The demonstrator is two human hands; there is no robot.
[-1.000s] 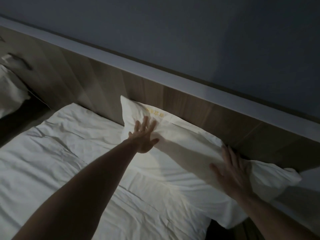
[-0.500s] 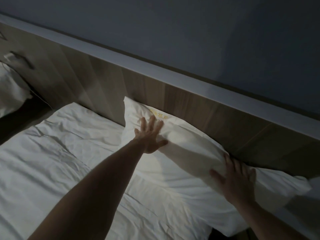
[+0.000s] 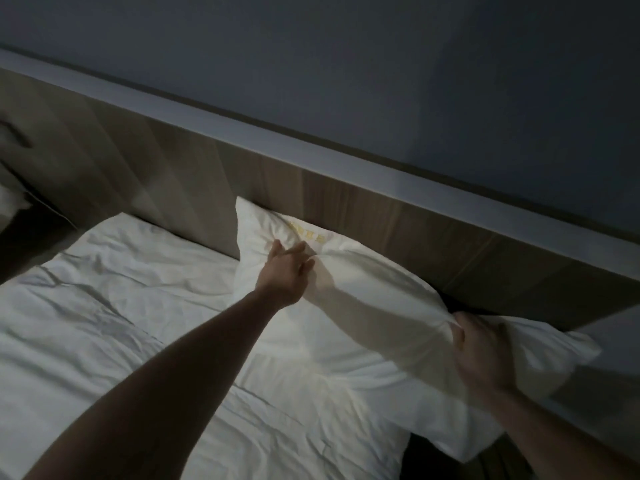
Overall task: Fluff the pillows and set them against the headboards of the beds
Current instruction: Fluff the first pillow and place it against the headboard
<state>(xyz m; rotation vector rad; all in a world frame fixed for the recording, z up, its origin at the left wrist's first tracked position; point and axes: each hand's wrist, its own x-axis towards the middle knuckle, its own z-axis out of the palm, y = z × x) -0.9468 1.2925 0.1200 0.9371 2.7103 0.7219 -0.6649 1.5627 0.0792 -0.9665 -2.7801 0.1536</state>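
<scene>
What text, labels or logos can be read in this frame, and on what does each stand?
Yellow embroidered characters on the white pillow, near its top edge just above the left hand: too small and blurred to read.
No other writing shows on the headboard, the bedding or the wall.

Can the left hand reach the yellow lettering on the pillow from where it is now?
Probably yes. The left hand already grips the pillow just below the yellow lettering, and nothing lies between them. It would need to let go of the fabric first.
</scene>
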